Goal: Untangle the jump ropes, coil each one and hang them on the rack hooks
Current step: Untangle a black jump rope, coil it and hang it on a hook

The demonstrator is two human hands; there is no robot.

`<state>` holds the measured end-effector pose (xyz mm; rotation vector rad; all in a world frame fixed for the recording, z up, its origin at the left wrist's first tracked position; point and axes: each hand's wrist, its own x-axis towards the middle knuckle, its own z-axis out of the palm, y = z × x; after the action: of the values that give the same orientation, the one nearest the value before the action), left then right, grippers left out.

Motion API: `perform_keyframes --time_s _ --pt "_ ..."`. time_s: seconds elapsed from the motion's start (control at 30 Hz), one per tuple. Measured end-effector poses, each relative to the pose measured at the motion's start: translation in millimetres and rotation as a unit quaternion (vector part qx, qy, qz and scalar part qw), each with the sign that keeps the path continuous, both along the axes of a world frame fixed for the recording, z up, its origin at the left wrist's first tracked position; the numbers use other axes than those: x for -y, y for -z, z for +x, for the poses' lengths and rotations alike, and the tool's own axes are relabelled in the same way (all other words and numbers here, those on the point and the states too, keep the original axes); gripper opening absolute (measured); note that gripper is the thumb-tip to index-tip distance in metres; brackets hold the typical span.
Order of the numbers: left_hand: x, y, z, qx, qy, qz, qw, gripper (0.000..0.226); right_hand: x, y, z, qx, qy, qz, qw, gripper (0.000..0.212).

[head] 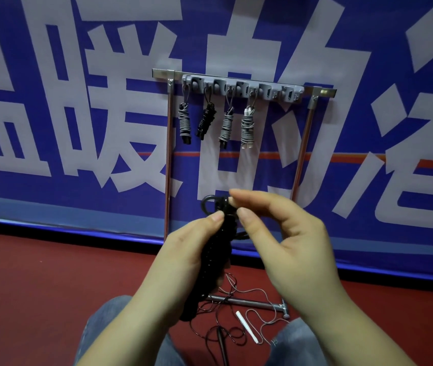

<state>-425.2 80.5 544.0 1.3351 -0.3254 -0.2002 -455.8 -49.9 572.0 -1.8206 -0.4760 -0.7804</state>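
The person's left hand [183, 249] grips a black jump rope wound into a tight coil [216, 256], fingers curled round the bundle's mid-section w/ the thumb pressed on its top. That grip likely keeps the wraps from springing loose. The right hand [286, 233] works at the coil's upper end, thumb and forefinger pinched together by a small black loop [208, 203] that sticks out there; whether they actually clamp cord is hard to tell, the hand being a bit blurred. Judging by that, the loop is being formed or tucked so the coil can go on a hook, i.e. coiling nearly done, hanging not yet.

Behind, a grey plastic hook strip on a silver metal rack [241, 87] stands against a blue banner w/ white characters [78, 101]. Four wound ropes already hang from the left-hand hooks: grey [184, 122], black [206, 120], grey [226, 126], grey w/ white handles [247, 126]. The strip's right end looks free, so room remains.

On the red floor [38, 286], near the rack's silver base bar [247, 302], lies loose thin cord [236, 336] in a tangle w/ a white handle [247, 327] and a dark handle [222, 342], between the person's denim-clad knees [109, 328]. At least one more rope to sort. Nothing stands between hands and rack; the loose cord underfoot could snag.
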Motion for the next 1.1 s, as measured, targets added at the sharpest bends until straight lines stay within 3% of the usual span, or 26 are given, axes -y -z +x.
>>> perform_keyframes --time_s 0.1,0.2,0.27,0.37,0.43,0.5,0.57,0.63,0.67,0.77,0.83,0.9,0.97,1.1 --pt "-1 -9 -7 0.075 -0.026 0.061 0.995 0.030 6 -7 -1 -0.052 -0.024 -0.010 0.998 0.030" --pt "-3 -4 -4 0.134 -0.046 0.132 0.981 0.020 9 -11 2 -0.075 0.017 -0.102 0.992 0.015" --pt "-4 1 0 0.142 -0.050 0.153 0.977 0.017 13 -12 7 -0.085 0.055 -0.164 0.981 0.004" --pt "-3 7 4 0.126 -0.033 0.144 0.981 0.015 17 -12 13 -0.151 0.038 -0.258 0.954 0.016" --pt "-1 17 9 0.129 -0.020 0.153 0.980 0.039 19 -18 19 -0.229 -0.014 -0.207 0.951 0.026" --pt "2 23 11 0.110 -0.028 0.145 0.983 0.051 26 -25 28 -0.298 -0.092 0.018 0.950 0.028" --pt "4 20 15 0.082 -0.027 0.120 0.989 0.032 36 -33 38 -0.323 -0.139 0.256 0.901 0.028" --pt "4 12 18 0.081 -0.004 0.123 0.989 0.017 41 -34 45 -0.316 -0.146 0.340 0.873 0.030" --pt "4 7 20 0.078 0.017 0.138 0.987 0.017 43 -33 47 -0.303 -0.131 0.319 0.888 0.031" --pt "9 2 33 0.066 0.078 0.163 0.981 0.019 43 -32 52 -0.261 -0.045 0.133 0.955 0.032" --pt "19 3 48 0.112 0.064 0.182 0.975 0.039 45 -33 58 -0.265 -0.025 0.076 0.961 0.031" --pt "31 -1 61 0.159 0.027 0.178 0.971 0.040 47 -33 68 -0.272 -0.017 0.056 0.960 0.030" --pt "46 -10 74 0.183 0.005 0.175 0.967 0.019 52 -31 80 -0.275 -0.008 0.048 0.960 0.030" --pt "69 -17 103 0.184 -0.001 0.180 0.966 0.016 70 -30 102 -0.281 -0.023 0.101 0.954 0.027"
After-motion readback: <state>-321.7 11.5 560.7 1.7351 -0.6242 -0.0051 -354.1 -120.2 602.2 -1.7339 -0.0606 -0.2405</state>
